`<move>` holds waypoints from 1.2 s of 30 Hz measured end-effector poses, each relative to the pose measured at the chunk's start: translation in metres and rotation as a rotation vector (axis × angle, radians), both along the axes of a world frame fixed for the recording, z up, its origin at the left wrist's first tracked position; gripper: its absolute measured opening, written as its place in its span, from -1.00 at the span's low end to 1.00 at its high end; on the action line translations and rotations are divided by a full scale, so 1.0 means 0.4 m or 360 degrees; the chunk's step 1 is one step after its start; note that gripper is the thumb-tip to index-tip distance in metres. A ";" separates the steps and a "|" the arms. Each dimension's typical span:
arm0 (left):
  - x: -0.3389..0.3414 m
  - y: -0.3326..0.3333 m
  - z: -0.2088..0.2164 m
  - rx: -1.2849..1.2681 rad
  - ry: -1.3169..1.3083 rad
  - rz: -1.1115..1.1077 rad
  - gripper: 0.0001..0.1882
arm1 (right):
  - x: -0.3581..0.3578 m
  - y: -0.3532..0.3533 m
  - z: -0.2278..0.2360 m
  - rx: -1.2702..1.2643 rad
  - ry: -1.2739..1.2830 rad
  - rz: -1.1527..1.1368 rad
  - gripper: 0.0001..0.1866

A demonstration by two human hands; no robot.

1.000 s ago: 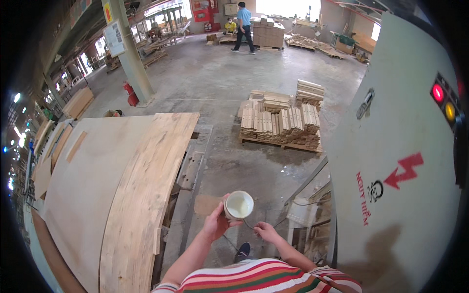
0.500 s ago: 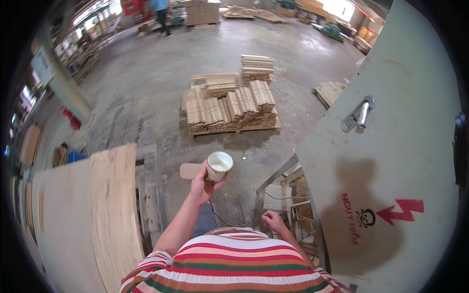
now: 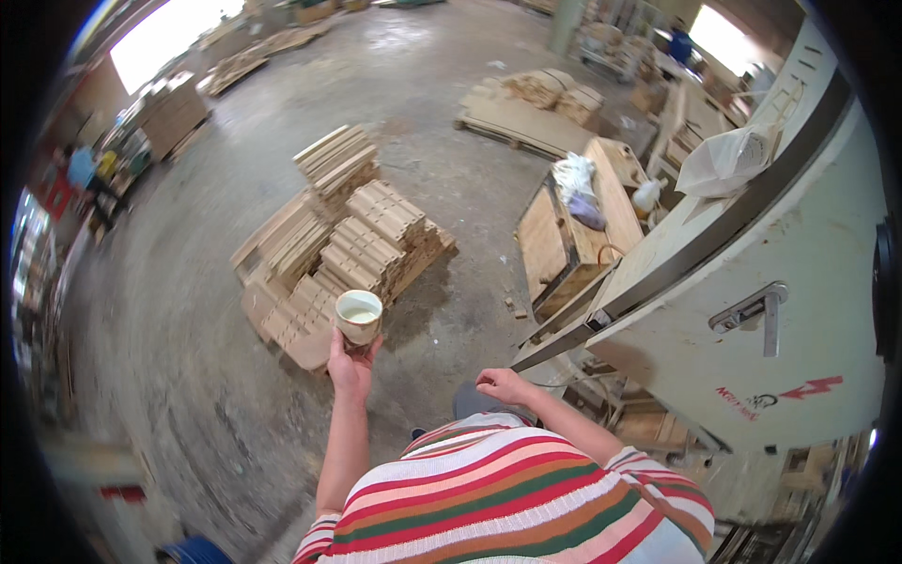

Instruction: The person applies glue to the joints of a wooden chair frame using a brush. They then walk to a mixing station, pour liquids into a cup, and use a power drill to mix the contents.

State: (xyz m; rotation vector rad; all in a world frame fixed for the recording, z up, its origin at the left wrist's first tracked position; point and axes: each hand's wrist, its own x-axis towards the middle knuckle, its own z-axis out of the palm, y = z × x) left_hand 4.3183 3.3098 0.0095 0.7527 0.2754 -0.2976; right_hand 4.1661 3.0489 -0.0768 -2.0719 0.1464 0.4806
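My left hand (image 3: 351, 368) is wrapped round a pale cup (image 3: 359, 318) with brownish stains on its outside and whitish contents inside. The cup is held upright in front of me. Beside those fingers shows a flat, rounded tan piece (image 3: 312, 352); whether the hand grips it too, I cannot tell. My right hand (image 3: 504, 384) hangs near my waist with its fingers curled closed, and the inside of the grip is hidden. Beyond the cup stands a pallet stack of notched wooden slats (image 3: 362, 240).
At right, a grey metal cabinet door (image 3: 676, 367) with a handle and red markings stands close to me. Past it are a wooden box (image 3: 545, 249) with a cloth (image 3: 578, 183) on top and a white bag (image 3: 723, 162). A person (image 3: 86, 179) stands far left.
My view has turned to the right, so the slat stack now lies further left and the wooden box has come into sight. The cup stays in my left hand.
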 end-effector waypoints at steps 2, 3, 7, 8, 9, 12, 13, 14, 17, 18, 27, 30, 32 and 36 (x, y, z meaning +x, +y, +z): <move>0.078 -0.082 -0.005 0.0024 0.0014 -0.0153 -0.59 | 0.053 -0.028 -0.013 -0.0074 -0.0023 -0.0071 -0.71; 0.119 -0.118 -0.007 0.0020 0.0011 -0.0235 -0.58 | 0.081 -0.043 -0.023 -0.0110 -0.0036 -0.0098 -0.71; 0.324 -0.210 -0.034 0.0080 0.0029 -0.0496 -0.58 | 0.221 -0.114 -0.063 -0.0043 0.0049 -0.0388 -0.70; 0.393 -0.225 -0.037 0.0108 0.0028 -0.0539 -0.58 | 0.271 -0.133 -0.064 -0.0084 0.0037 -0.0396 -0.70; 0.453 -0.231 -0.038 0.0095 0.0022 -0.0576 -0.60 | 0.320 -0.154 -0.064 -0.0128 0.0027 -0.0403 -0.70; 0.601 -0.258 -0.067 0.0171 0.0064 -0.0519 -0.58 | 0.445 -0.233 -0.076 -0.0139 -0.0071 -0.0504 -0.71; 0.648 -0.266 -0.076 0.0207 0.0078 -0.0532 -0.58 | 0.486 -0.256 -0.080 -0.0114 -0.0116 -0.0544 -0.72; 0.686 -0.267 -0.090 0.0253 0.0100 -0.0519 -0.58 | 0.530 -0.273 -0.067 -0.0103 -0.0096 -0.0610 -0.72; 0.783 -0.276 -0.137 0.0235 0.0266 -0.0529 -0.57 | 0.639 -0.333 -0.035 -0.0075 -0.0083 -0.0798 -0.71; 0.819 -0.289 -0.149 0.0200 0.0324 -0.0542 -0.57 | 0.667 -0.352 -0.030 -0.0047 -0.0112 -0.0853 -0.71; 1.180 -0.609 -0.193 0.0255 0.0295 -0.1044 -0.51 | 0.827 -0.594 -0.073 -0.0303 0.0049 -0.1296 -0.71; 1.294 -0.788 -0.147 0.0194 0.0181 -0.1227 -0.52 | 0.865 -0.692 -0.049 -0.0382 -0.0015 -0.1641 -0.71; 1.355 -0.892 -0.122 0.0172 0.0176 -0.1345 -0.54 | 0.881 -0.764 -0.034 -0.0441 -0.0151 -0.2018 -0.71; 1.408 -1.072 -0.062 0.0074 0.0171 -0.1642 -0.55 | 0.853 -0.922 -0.028 -0.0623 -0.0443 -0.2704 -0.69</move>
